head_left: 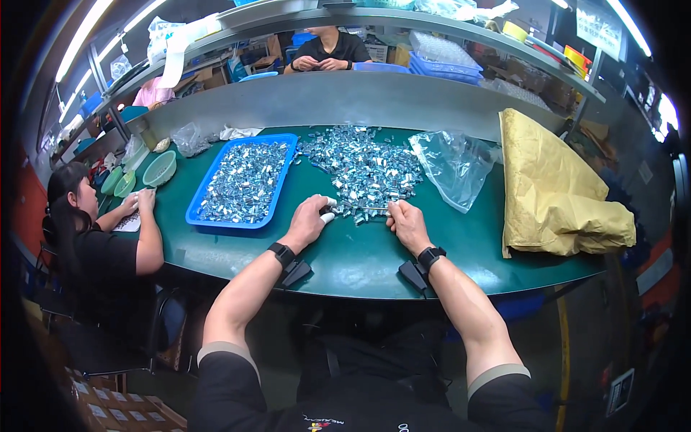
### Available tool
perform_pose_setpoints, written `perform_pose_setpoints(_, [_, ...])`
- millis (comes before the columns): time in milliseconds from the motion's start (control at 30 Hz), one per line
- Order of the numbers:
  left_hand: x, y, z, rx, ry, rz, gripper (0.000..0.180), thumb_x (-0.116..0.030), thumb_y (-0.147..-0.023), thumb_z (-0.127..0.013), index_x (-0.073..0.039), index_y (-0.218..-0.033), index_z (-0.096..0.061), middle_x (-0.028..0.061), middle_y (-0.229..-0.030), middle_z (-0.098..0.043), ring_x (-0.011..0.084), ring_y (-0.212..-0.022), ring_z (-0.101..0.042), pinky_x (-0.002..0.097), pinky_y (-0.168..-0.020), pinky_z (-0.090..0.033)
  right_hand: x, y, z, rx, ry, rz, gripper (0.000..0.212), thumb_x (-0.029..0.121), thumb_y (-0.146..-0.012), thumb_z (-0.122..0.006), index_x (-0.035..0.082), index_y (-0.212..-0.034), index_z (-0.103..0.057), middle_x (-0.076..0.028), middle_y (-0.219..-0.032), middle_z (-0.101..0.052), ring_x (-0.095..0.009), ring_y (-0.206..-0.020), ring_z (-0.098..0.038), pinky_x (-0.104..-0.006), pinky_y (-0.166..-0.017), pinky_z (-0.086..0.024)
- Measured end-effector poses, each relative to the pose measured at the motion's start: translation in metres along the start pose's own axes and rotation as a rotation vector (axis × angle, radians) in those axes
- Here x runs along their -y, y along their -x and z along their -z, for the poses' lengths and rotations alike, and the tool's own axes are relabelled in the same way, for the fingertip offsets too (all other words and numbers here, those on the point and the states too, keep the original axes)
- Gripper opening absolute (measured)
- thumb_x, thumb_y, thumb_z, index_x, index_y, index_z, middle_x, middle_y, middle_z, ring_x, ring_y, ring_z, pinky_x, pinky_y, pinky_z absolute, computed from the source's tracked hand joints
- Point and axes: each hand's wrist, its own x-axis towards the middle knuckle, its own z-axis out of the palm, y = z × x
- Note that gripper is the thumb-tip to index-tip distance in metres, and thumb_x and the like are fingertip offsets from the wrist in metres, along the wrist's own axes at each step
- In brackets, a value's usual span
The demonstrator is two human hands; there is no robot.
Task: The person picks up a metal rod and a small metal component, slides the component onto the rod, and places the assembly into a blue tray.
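A loose pile of small shiny silver metal pieces point(371, 169) spreads over the green tabletop in front of me. At its near left edge is my left hand point(308, 222), with white covers on some fingertips. Its thumb and fingers are closed around a small dark thing, too hidden to name. My right hand point(409, 226) is closed on a thin, straight metal tool point(371, 209), which points left across the near edge of the pile toward my left hand. Left of the pile, a blue tray point(229, 224) holds many more of the same pieces.
A clear plastic bag point(458, 173) lies right of the pile, beside a large crumpled yellow paper sack point(554, 194). Green bowls point(160, 168) stand at the left near a seated co-worker point(93, 237). A metal shelf point(360, 16) spans the back; another person point(331, 54) sits beyond.
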Motion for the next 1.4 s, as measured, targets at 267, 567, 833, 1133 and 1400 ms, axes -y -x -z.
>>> perform_pose_setpoints(267, [-0.037,0.013,0.0,-0.097,-0.034,-0.035,0.021,-0.006,-0.088,-0.077,-0.006,-0.109,-0.073,0.0085,-0.097,-0.07,0.0222,-0.086,-0.068,0.0348,-0.077,-0.054,0.0,0.001,0.002,0.033,0.045,0.032,0.038,0.032,-0.106,-0.059,0.002,-0.083,-0.065,-0.004,-0.067,-0.066,-0.01,-0.057,-0.06,-0.0281,-0.054,-0.047])
perform_pose_setpoints(567, [-0.05,0.023,-0.038,-0.039,0.581,0.359,0.015,-0.006,-0.097,-0.072,-0.002,-0.112,-0.071,0.0047,-0.101,-0.074,0.0097,-0.087,-0.067,0.0259,-0.076,-0.053,0.007,0.006,0.002,0.148,0.036,0.0,0.035,0.032,-0.107,-0.06,0.003,-0.086,-0.066,0.0,-0.071,-0.065,-0.006,-0.059,-0.056,-0.0237,-0.055,-0.045])
perform_pose_setpoints(833, [-0.051,0.022,-0.038,-0.042,0.761,0.43,0.022,-0.002,-0.096,-0.07,-0.001,-0.118,-0.069,0.0038,-0.098,-0.074,0.0088,-0.086,-0.067,0.0239,-0.076,-0.052,0.005,0.007,0.003,0.163,-0.004,-0.013,0.034,0.03,-0.106,-0.06,0.002,-0.087,-0.068,-0.002,-0.071,-0.068,-0.007,-0.06,-0.059,-0.025,-0.055,-0.046])
perform_pose_setpoints(1133, [-0.058,0.019,-0.035,0.051,0.8,0.443,0.019,-0.001,-0.098,-0.068,-0.001,-0.117,-0.067,0.0056,-0.103,-0.074,0.0095,-0.088,-0.068,0.0234,-0.077,-0.053,0.005,0.002,0.012,0.243,-0.198,-0.105,0.021,0.021,-0.103,-0.065,0.003,-0.093,-0.069,-0.001,-0.079,-0.07,-0.005,-0.064,-0.058,-0.023,-0.055,-0.045])
perform_pose_setpoints(1400, [-0.051,0.026,-0.041,0.071,0.779,0.399,0.017,-0.003,-0.096,-0.071,-0.001,-0.112,-0.068,0.0055,-0.101,-0.074,0.0101,-0.089,-0.068,0.0258,-0.081,-0.054,0.021,-0.015,0.014,0.416,-0.092,-0.168,0.02,0.02,-0.102,-0.066,0.003,-0.091,-0.069,-0.001,-0.077,-0.07,-0.006,-0.063,-0.061,-0.0227,-0.055,-0.047])
